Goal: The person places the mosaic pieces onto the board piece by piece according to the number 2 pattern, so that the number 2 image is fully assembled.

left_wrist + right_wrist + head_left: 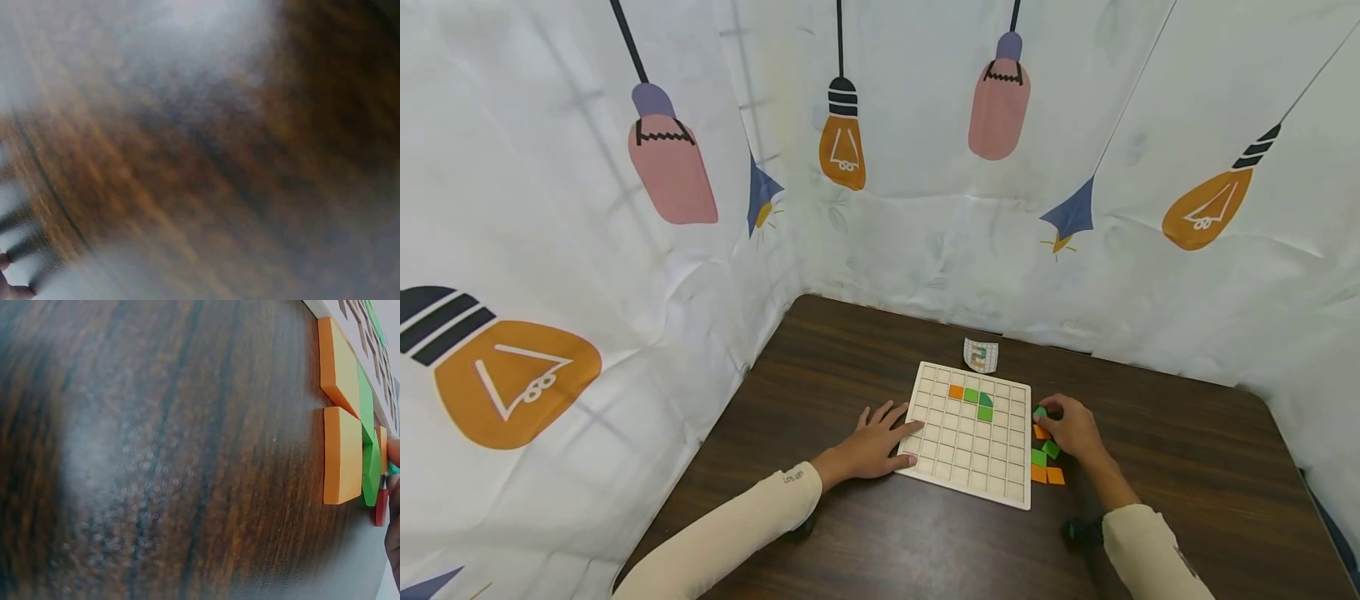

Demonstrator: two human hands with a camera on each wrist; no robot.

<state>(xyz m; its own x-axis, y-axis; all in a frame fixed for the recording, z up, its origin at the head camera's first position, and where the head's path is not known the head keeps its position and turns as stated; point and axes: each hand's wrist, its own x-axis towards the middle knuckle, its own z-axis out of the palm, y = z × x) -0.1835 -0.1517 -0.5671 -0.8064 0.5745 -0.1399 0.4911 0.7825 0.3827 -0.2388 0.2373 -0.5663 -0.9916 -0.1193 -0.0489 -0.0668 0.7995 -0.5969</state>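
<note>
A pale square grid board [955, 467] lies on the table. Set in its cells are an orange square [956, 392], two green squares, one of them [971, 395] beside the orange, and a dark green rounded tile [986, 400]. My left hand [876, 444] rests on the board's left edge, fingers spread. Off the right edge, my right hand [1072, 427] pinches a dark green tile [1040, 412], mostly covered by the fingers. Near it lie loose orange tiles [343, 456], green tiles [1051, 450] and a red tile [381, 509].
Behind the board stands a small curled card [981, 356] with a printed grid pattern. The dark wooden table [1187, 450] meets a white curtain [910, 250] printed with lamps at the back and left. The left wrist view is mostly blurred tabletop.
</note>
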